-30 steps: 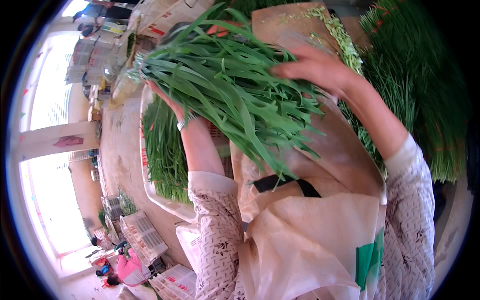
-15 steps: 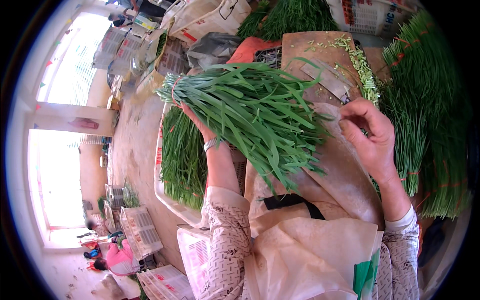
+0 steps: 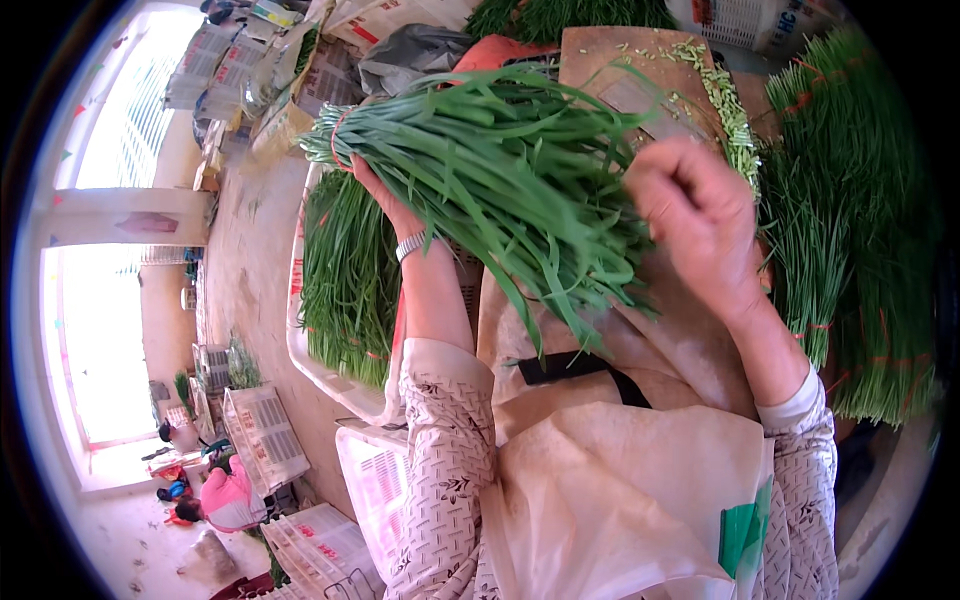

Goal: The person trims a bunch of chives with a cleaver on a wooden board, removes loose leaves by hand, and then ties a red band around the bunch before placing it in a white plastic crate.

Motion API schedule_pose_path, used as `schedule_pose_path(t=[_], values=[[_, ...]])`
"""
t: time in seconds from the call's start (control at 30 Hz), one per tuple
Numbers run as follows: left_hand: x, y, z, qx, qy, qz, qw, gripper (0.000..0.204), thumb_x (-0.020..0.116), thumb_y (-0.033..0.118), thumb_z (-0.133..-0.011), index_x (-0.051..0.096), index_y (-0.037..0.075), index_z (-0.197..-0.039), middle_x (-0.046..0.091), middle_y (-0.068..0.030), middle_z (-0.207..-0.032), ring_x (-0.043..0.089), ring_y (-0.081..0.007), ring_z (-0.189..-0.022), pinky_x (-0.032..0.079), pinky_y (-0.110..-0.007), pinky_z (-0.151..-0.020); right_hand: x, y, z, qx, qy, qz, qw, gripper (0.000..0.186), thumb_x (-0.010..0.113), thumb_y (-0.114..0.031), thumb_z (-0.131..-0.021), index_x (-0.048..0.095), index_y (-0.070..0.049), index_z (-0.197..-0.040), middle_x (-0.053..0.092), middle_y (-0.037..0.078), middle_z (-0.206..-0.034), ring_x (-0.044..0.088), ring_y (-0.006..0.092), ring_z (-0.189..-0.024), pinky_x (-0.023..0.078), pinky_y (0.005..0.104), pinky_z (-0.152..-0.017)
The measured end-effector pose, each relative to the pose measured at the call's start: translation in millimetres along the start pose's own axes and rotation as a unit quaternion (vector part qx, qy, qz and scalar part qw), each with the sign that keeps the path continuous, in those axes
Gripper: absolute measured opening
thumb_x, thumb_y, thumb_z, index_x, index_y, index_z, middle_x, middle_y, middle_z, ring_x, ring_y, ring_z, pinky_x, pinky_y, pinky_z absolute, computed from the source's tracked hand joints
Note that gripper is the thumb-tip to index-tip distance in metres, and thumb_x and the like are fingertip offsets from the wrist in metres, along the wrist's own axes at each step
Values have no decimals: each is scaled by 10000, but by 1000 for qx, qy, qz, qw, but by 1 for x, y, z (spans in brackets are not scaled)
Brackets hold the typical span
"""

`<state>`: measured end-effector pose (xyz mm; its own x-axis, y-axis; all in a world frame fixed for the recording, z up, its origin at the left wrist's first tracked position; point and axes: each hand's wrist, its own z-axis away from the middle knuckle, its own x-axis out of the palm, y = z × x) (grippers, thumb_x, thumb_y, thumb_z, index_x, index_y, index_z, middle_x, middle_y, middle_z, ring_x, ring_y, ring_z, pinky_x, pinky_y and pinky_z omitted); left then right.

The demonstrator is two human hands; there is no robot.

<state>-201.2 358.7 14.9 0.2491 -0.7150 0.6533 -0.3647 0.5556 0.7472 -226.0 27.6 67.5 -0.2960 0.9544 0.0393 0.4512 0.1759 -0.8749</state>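
Observation:
My left hand is wrapped under a big bunch of garlic chives, just beside the red band that ties its pale stem ends. The long green leaves fan out to the right, over my apron. Close to the leaf ends is my right hand, smeared by motion, its fingers curled in. Whatever those fingers may pinch is too blurred to make out. Beyond the leaves lies a knife on a wooden board, its handle hidden behind my right hand.
Cut stem pieces line the board's right edge. Tall banded chives stand along my right. On my left is a white crate of chives. Grey plastic lies beyond it. A person in pink is far off among crates.
My right hand has moved left and up, closer to the leaf ends, and now covers the knife's handle. The whole view has shifted slightly. My left hand keeps its hold on the chives.

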Motion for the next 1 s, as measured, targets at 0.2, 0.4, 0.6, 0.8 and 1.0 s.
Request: schedule_pose_path(t=[0.2,0.4,0.6,0.8,1.0], values=[[-17,14,-27,62,53,-39,996,597,485,574,-921,555,115,-1296,572,-82,-1316,550,-266,-1177,456,-444,-1015,-69,15,5,74,147,-100,981,69,569,-69,-939,633,-69,-911,549,-47,-709,463,15,-554,373,183,-489],[-29,11,-40,71,63,-19,995,617,465,596,-918,556,121,-1302,568,-83,-1326,533,-282,-1195,445,-458,-1022,-56,-4,34,138,36,90,986,37,624,-29,-888,601,0,-891,489,-57,-668,437,31,-622,375,209,-567],[-23,21,-45,56,9,-4,998,627,483,599,-905,565,109,-1288,587,-97,-1301,562,-298,-1159,462,-465,-1003,-44,-27,52,247,-121,-120,954,62,631,-52,-896,625,-18,-948,551,-36,-692,480,16,-624,384,189,-555],[7,13,-29,86,60,-72,992,621,464,590,-909,561,110,-1292,578,-98,-1307,551,-297,-1169,458,-470,-1002,-19,-41,45,448,-280,-333,781,194,608,-199,-955,640,-9,-930,636,40,-691,584,70,-529,399,195,-421],[-3,17,-34,70,29,-34,997,628,461,595,-906,553,116,-1302,562,-95,-1327,535,-296,-1185,445,-470,-1012,28,-27,52,449,-215,-477,725,286,550,-262,-1001,640,-12,-896,626,57,-646,560,84,-466,406,206,-395]])
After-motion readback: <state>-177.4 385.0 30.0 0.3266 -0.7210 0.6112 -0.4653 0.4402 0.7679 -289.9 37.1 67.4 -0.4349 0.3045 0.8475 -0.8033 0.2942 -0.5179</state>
